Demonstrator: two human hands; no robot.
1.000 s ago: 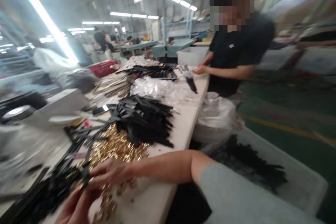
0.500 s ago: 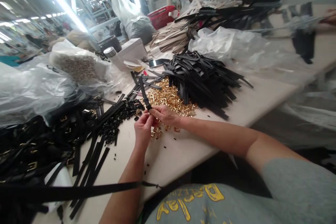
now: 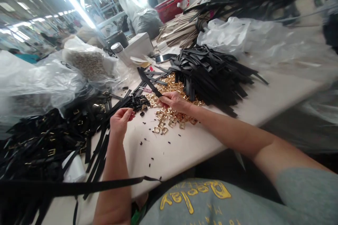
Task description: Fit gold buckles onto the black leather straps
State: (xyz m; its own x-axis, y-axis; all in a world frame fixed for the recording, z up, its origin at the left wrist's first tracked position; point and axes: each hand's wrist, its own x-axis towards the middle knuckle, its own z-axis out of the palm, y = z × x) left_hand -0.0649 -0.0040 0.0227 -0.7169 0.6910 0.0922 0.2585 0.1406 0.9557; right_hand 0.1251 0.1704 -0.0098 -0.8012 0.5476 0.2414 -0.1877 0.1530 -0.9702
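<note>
A black strap [image 3: 150, 83] slants up and away from my right hand [image 3: 174, 101], whose fingers are closed on its near end. Beneath and around that hand spreads a heap of gold buckles [image 3: 171, 115]. My left hand [image 3: 120, 120] is apart from the strap, thumb and fingertips pressed together in a pinch. Whatever lies between those fingertips, if anything, is too small to make out. Just beyond them is a pile of small black loops [image 3: 139, 103].
Many black straps [image 3: 211, 74] are heaped to the right of the buckles. Finished-looking buckled straps [image 3: 52, 137] crowd the left side, below clear plastic bags [image 3: 42, 84]. A phone [image 3: 163, 58], a flask [image 3: 119, 51] and a white box [image 3: 139, 45] sit at the back.
My hands were together at the strap; the left has let go and moved left to the edge of the loop pile. The right still holds the strap, now tilted further left.
</note>
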